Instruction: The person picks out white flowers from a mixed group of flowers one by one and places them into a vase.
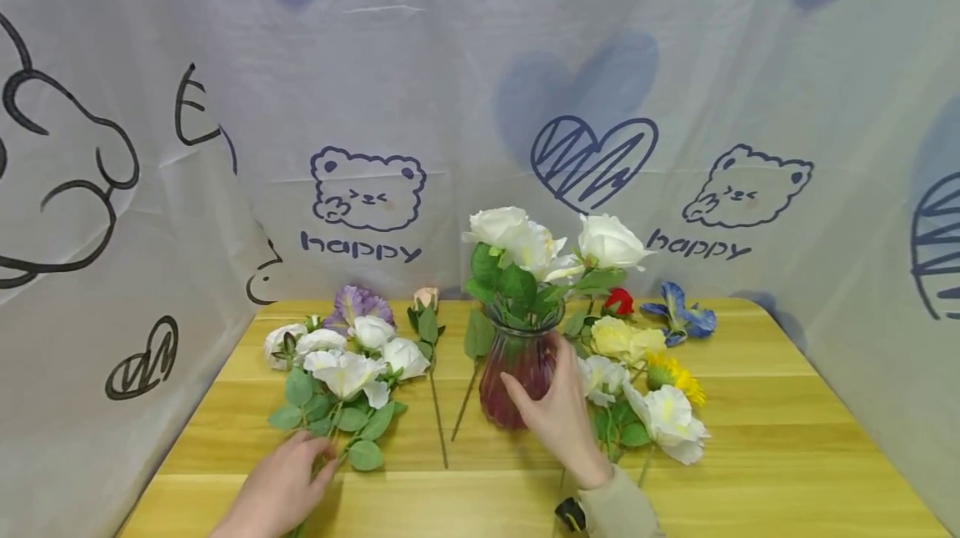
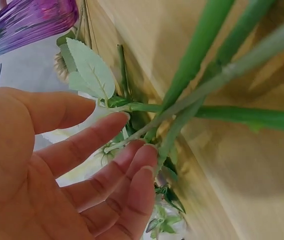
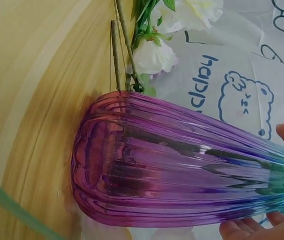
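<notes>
A ribbed glass vase (image 1: 517, 375), purple-pink low down and bluish at the neck in the right wrist view, stands on the table with white roses (image 1: 611, 242) and green leaves in its mouth. My right hand (image 1: 558, 413) holds the vase from the right, thumb in front and fingers around its upper side. At the left, my left hand (image 1: 288, 475) is at the stems of a bunch of white flowers (image 1: 345, 371). In the left wrist view its fairly straight fingers touch the crossing green stems (image 2: 197, 95), with the thumb apart from the fingertips.
A purple flower (image 1: 360, 304) and a pale pink rose (image 1: 426, 298) lie behind the bunch. Right of the vase are yellow (image 1: 626, 339) and white flowers (image 1: 671, 425), a sunflower (image 1: 675, 378), a red rose (image 1: 618, 301) and a blue flower (image 1: 678, 313). A printed curtain (image 1: 450, 104) hangs behind.
</notes>
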A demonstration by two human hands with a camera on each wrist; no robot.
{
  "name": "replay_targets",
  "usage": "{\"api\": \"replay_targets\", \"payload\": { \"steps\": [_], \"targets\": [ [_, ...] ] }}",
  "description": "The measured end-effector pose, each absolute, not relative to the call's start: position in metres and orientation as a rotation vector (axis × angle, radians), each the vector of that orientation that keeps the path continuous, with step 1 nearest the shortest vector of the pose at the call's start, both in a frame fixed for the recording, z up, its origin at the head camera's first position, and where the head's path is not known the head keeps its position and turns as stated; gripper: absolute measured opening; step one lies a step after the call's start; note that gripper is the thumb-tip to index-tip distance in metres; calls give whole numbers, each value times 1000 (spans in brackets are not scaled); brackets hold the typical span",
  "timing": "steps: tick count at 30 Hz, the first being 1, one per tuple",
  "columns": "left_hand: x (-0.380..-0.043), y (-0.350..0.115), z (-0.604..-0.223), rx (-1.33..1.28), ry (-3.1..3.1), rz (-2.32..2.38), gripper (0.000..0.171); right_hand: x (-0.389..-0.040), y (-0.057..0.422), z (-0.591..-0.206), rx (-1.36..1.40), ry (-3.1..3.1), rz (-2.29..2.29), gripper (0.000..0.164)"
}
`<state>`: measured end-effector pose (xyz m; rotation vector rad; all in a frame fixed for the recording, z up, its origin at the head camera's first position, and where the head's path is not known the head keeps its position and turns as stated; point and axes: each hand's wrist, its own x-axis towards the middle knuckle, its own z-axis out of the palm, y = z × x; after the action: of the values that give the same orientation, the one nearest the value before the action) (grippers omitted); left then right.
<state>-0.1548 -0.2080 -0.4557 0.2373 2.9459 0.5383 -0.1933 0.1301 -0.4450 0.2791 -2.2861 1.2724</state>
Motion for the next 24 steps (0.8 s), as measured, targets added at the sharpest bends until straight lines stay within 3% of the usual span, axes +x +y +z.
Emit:
{"api": "replay_targets", "payload": {
  "steps": [14,24],
  "targets": [
    [-152,-217,-452,197,2904,711,6,-193,131,-445,283,-2300,1269,77],
    [-152,-216,-452,161,2900,995,20,-194,132,-445,283,-2299,1262,76]
  ]
}}
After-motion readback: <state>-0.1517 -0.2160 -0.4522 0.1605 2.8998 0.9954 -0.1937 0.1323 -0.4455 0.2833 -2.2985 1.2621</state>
